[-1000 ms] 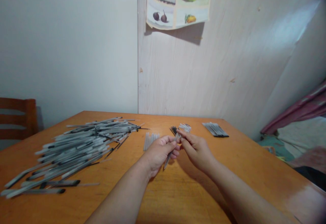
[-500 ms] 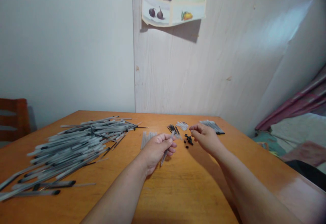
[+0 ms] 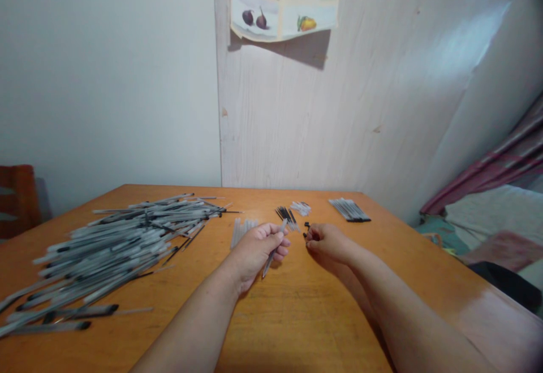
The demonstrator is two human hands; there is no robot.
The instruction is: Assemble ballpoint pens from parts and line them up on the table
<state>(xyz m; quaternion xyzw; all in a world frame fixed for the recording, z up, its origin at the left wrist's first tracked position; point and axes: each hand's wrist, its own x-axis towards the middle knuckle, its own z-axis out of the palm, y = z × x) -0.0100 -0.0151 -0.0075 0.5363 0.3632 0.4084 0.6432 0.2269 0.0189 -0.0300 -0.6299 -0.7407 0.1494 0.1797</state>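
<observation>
My left hand [image 3: 257, 250] is closed around a thin clear pen barrel [image 3: 271, 251] that slants down out of the fist. My right hand [image 3: 326, 243] rests on the wooden table [image 3: 297, 316], fingers pinched together over a small cluster of black caps [image 3: 306, 227]. What the fingertips hold is too small to make out. A few black refills [image 3: 285, 214] and a small heap of clear parts [image 3: 301, 208] lie just beyond both hands.
A big pile of grey pens [image 3: 114, 243] covers the table's left half. Clear tubes [image 3: 240, 229] lie left of my left hand. A neat bundle of pens [image 3: 349, 209] sits at the far right. A chair [image 3: 17, 195] stands left; bedding [image 3: 487, 220] is right.
My right hand left the pen in my left hand, swung out to the right, then dropped onto the black caps. The left hand stayed closed on the pen. The view shifted slightly.
</observation>
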